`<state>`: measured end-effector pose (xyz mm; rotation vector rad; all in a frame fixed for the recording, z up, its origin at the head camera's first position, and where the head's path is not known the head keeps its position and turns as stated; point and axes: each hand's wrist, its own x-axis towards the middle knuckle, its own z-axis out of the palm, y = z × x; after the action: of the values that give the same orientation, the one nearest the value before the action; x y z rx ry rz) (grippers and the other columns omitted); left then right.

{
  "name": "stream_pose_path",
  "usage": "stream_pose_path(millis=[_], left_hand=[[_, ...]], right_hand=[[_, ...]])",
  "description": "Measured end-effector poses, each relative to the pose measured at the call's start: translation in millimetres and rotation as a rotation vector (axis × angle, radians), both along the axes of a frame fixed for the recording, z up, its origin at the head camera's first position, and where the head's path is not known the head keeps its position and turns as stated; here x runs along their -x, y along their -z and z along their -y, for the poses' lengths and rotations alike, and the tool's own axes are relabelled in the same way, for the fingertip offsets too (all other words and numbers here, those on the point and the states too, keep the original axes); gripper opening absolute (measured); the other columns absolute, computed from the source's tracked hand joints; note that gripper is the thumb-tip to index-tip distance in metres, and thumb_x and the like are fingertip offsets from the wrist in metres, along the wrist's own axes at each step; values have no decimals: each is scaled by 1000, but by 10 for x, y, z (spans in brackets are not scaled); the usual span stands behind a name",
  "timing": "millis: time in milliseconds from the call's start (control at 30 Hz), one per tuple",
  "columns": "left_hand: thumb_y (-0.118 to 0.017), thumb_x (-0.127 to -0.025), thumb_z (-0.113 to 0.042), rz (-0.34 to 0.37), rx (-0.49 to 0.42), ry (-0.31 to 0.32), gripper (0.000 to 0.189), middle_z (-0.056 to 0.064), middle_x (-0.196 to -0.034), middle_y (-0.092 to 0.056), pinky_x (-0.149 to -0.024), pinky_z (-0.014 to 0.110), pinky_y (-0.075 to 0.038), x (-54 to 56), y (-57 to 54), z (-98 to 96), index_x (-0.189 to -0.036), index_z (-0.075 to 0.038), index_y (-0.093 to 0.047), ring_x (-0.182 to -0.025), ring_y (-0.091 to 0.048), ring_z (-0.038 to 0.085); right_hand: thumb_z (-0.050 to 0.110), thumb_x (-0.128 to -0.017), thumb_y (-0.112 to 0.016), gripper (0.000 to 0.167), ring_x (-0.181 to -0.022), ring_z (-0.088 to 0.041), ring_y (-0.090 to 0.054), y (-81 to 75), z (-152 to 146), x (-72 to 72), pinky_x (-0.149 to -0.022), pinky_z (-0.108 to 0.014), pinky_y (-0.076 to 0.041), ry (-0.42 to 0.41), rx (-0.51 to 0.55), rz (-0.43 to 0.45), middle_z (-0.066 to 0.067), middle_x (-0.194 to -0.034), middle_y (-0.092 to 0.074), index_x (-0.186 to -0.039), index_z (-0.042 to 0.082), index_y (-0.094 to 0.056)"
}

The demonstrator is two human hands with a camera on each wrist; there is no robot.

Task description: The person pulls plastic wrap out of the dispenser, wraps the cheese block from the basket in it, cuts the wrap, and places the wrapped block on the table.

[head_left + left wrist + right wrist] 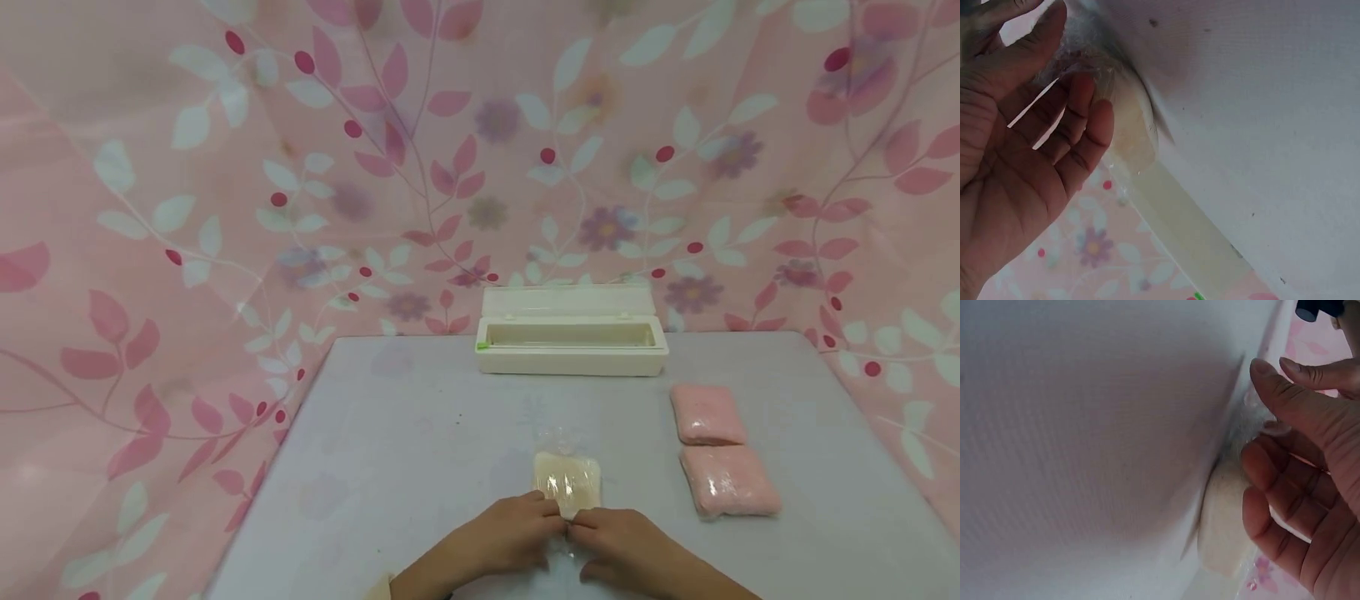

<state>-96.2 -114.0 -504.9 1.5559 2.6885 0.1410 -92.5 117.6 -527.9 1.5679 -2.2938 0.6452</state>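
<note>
A soft-looking cream square pack [567, 484] in clear plastic film lies on the table in front of me. At its near edge my left hand [510, 533] and right hand [626, 546] meet, fingers curled at the film. In the left wrist view the left hand [1029, 137] has its fingertips against the crinkled film [1079, 44], beside the cream pack [1132, 125]. The right hand [1310, 469] has bent fingers at the film in the right wrist view, close to the cream pack [1225, 519]. What is inside the film cannot be made out.
Two pink packs [708, 414] in shiny film lie one behind the other on the right of the table [375, 450]. A long white box [573, 361] with its lid raised stands at the back edge. Pink floral cloth [450, 167] hangs behind and at both sides.
</note>
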Motion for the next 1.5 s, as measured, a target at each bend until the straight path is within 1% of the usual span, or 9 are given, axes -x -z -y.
stream_pose_path(millis=[267, 500, 667, 767, 900, 1033, 1233, 1367, 1500], left_hand=[[-76, -83, -28, -182, 57, -12, 9, -15, -85, -62, -51, 10, -25, -58, 40, -162, -92, -29, -76, -67, -40, 0], [-75, -85, -19, -173, -58, -17, 11, -10, -97, -57, -65, 8, -34, -30, 189, -87, -94, -22, -70, -81, -46, 3], [-70, -84, -6, -57, -187, -45, 19, -3, -105, -50, -81, 11, -39, -21, 184, -25, -98, -15, -60, -91, -46, 7], [-64, -91, -6, -28, -223, -53, 16, -3, -107, -51, -86, 13, -40, -20, 119, -18, -104, -14, -59, -96, -49, 7], [-57, -97, -9, 21, -252, -71, 10, -6, -98, -54, -82, 12, -40, -10, 72, -36, -107, -12, -55, -91, -50, 4], [-49, -102, -14, 262, -309, -166, 3, -12, -84, -48, -65, 10, -37, 31, 61, -63, -105, -12, -51, -74, -44, -1], [-50, -103, -21, 641, -477, -415, 8, -12, -78, -48, -55, 19, -39, 153, 37, -83, -104, -16, -56, -64, -42, 0], [-56, -100, -19, 677, -532, -518, 6, -10, -75, -49, -53, 21, -36, 196, 62, -115, -99, -14, -59, -62, -42, 2], [-61, -94, -13, 615, -526, -592, 2, -11, -70, -49, -49, 20, -35, 210, 103, -174, -93, -12, -60, -58, -41, 2]], right_hand=[[21, -72, -82, 21, -59, 1, -38, 146, 93, -40, -48, -12, -28, 57, -44, -117, 11, -75, -47, -80, 19, -63], [13, -76, -81, 18, -69, 1, -45, 124, 77, -42, -57, -8, -35, 71, 91, -40, 11, -86, -52, -84, 19, -66], [19, -94, -66, 5, -90, -7, -55, 71, 66, -33, -76, -17, -45, 91, 179, -46, 6, -105, -57, -97, 17, -67], [24, -102, -52, 17, -99, -15, -56, 51, 86, -31, -85, -27, -45, 133, 178, -100, 3, -109, -59, -101, 15, -65], [22, -105, -44, 20, -95, -11, -58, 43, 108, -71, -80, -24, -47, 217, 162, -89, 6, -99, -59, -102, 12, -61], [15, -100, -54, 3, -72, 0, -50, 30, 134, -105, -59, -15, -42, 326, 141, 14, 13, -81, -49, -98, 13, -55], [6, -92, -65, 16, -51, 6, -29, 10, 232, -33, -44, -15, -27, 494, 193, 241, 21, -64, -32, -93, 15, -51], [6, -90, -67, 17, -49, 5, -32, -14, 293, 23, -43, -17, -30, 570, 234, 376, 21, -61, -35, -87, 16, -54], [5, -89, -69, 16, -48, 2, -34, -62, 337, 62, -45, -19, -32, 637, 206, 487, 19, -59, -39, -84, 15, -58]])
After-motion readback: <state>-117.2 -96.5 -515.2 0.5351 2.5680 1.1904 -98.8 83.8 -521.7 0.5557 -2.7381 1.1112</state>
